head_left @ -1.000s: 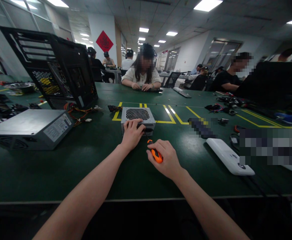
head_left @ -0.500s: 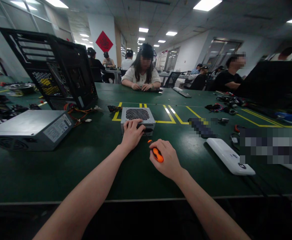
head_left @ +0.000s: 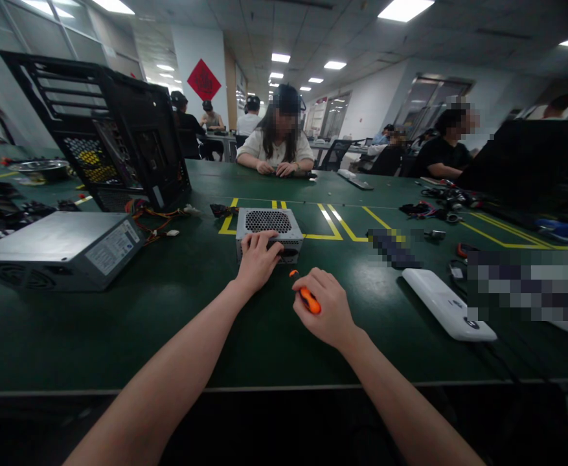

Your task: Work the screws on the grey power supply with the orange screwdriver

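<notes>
A small grey power supply [head_left: 293,226] with a honeycomb vent on top sits on the green table in front of me. My left hand [head_left: 258,259] is closed over its near edge, fingertips on the top and front face. My right hand [head_left: 327,304] is wrapped round the orange and black handle of a screwdriver [head_left: 311,301], just in front of the power supply's near right corner. The screwdriver points up and left toward that box; its thin shaft and tip are hard to make out, so contact with the box cannot be told.
Left stand a larger power supply [head_left: 65,239] with coloured cables and an open black computer case [head_left: 138,142]. On the right lie a white oblong device [head_left: 446,304], cables [head_left: 439,204] and a dark monitor [head_left: 531,155]. A person [head_left: 278,139] sits across the table [head_left: 206,349].
My right hand and the screwdriver have shifted very slightly, with the handle a little right and up. My left hand stays on the power supply.
</notes>
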{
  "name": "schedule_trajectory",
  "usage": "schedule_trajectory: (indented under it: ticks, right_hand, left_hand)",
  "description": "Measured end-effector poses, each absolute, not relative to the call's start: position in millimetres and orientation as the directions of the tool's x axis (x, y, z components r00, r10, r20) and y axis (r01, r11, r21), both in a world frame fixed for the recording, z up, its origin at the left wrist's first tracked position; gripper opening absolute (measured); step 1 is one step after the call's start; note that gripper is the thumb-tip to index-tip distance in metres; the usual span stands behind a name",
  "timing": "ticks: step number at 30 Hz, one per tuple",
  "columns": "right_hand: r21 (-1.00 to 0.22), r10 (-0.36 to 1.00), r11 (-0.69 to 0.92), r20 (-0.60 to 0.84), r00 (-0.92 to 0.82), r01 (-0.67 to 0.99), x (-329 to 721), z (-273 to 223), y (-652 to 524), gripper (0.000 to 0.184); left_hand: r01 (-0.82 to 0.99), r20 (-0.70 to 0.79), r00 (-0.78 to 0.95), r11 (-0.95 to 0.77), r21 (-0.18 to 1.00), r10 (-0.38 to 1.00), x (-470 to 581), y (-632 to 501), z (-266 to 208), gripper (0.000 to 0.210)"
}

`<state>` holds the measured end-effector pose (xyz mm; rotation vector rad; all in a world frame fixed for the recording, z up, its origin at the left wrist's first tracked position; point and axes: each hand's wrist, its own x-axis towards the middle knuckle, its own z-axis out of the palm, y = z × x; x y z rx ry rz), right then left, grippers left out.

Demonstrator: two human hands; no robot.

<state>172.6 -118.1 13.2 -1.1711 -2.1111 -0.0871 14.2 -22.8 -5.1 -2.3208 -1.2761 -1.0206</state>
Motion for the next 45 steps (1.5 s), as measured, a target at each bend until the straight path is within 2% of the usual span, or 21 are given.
schedule_trajectory:
  ticks: [3, 10, 18, 25, 38, 45]
  right_hand:
    - [-0.216, 0.708, 0.601, 0.590, -0.388, 0.769, 172.2, 15.0, -117.9, 0.007]
    - [-0.292, 0.694, 0.594, 0.657, -0.294, 0.750, 172.6, 14.7, -116.9, 0.014]
    - [-0.246, 0.646, 0.614, 0.702, -0.298, 0.750, 174.0, 13.2, -116.5, 0.008]
    - [-0.270, 0.626, 0.536, 0.763, -0.161, 0.800, 179.7, 12.8, -114.5, 0.004]
    - [-0.282, 0.624, 0.555, 0.764, -0.167, 0.783, 180.7, 12.8, -114.1, 0.005]
    - [-0.237, 0.627, 0.539, 0.754, -0.197, 0.808, 179.2, 13.9, -113.9, 0.002]
  left_hand:
    - [0.825, 0.707, 0.353, -0.560, 0.074, 0.613, 14.2, -23.3, -4.8, 0.013]
    - [0.826, 0.710, 0.355, -0.560, 0.066, 0.608, 14.2, -23.1, -5.1, 0.012]
    - [0.819, 0.717, 0.344, -0.567, 0.087, 0.606, 14.1, -22.8, -5.1, 0.010]
    - [0.813, 0.720, 0.356, -0.577, 0.076, 0.596, 12.8, -22.8, -5.2, 0.008]
    - [0.816, 0.719, 0.361, -0.574, 0.064, 0.594, 13.0, -24.2, -3.6, 0.008]
    - [0.821, 0.718, 0.361, -0.568, 0.058, 0.595, 12.8, -23.1, -4.9, 0.007]
